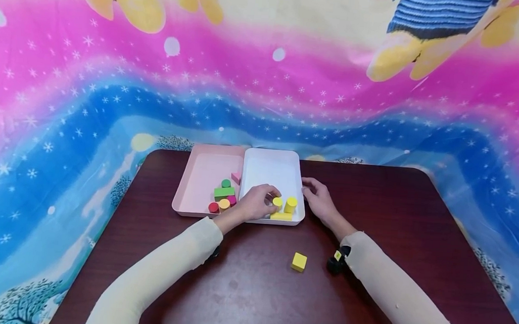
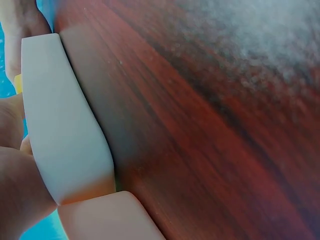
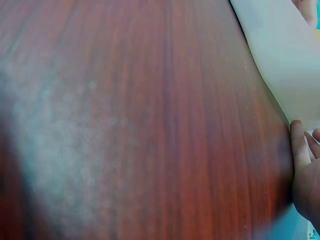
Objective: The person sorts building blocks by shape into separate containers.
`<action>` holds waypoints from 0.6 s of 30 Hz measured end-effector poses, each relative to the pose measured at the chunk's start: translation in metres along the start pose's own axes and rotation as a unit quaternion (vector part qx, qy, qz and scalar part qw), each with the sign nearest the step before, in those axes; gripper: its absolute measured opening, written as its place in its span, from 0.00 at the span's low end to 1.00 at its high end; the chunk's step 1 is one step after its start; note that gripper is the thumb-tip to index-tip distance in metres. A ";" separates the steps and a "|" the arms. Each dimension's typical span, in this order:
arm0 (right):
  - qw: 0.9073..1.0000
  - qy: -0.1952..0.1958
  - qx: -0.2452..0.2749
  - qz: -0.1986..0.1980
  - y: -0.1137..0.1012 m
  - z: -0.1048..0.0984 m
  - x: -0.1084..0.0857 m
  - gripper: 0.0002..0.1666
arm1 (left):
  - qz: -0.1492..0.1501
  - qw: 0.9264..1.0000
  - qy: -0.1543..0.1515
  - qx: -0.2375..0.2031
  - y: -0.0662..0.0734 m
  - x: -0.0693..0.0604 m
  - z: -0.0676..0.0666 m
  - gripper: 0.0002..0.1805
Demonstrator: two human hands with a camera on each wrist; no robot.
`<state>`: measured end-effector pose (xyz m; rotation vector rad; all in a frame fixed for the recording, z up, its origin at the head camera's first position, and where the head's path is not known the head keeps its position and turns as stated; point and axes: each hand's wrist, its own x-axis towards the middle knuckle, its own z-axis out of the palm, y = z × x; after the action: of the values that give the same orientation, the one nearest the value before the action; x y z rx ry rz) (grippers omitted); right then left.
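Over the white tray (image 1: 270, 167), my left hand (image 1: 257, 201) pinches an upright yellow cylinder (image 1: 277, 201) between thumb and fingers. A second yellow cylinder (image 1: 290, 204) stands just right of it, and a yellow block (image 1: 281, 216) lies along the tray's near wall. My right hand (image 1: 319, 200) rests at the tray's right side, fingers loosely bent against the rim. The right wrist view shows those fingers (image 3: 299, 145) touching the tray's outer wall (image 3: 285, 65). In the left wrist view the tray wall (image 2: 70, 125) hides most of my left hand (image 2: 20, 185).
A pink tray (image 1: 205, 168) adjoins on the left, holding green blocks (image 1: 224, 193), a red cylinder (image 1: 213, 207), an orange cylinder (image 1: 224, 204), a magenta piece (image 1: 232, 200) and a pink piece (image 1: 236, 177). A yellow cube (image 1: 299, 262) sits on the dark wooden table (image 1: 251, 295) in front.
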<state>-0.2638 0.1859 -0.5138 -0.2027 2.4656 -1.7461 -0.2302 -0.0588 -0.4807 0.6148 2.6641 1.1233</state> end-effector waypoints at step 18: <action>1.000 0.007 -0.010 0.001 -0.001 0.001 -0.002 0.25 | 0.027 0.999 0.039 -0.009 0.006 -0.009 -0.005 0.22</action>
<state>-0.2618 0.1855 -0.5135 -0.1907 2.4940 -1.7279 -0.2223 -0.0621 -0.4723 0.6565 2.7146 1.2090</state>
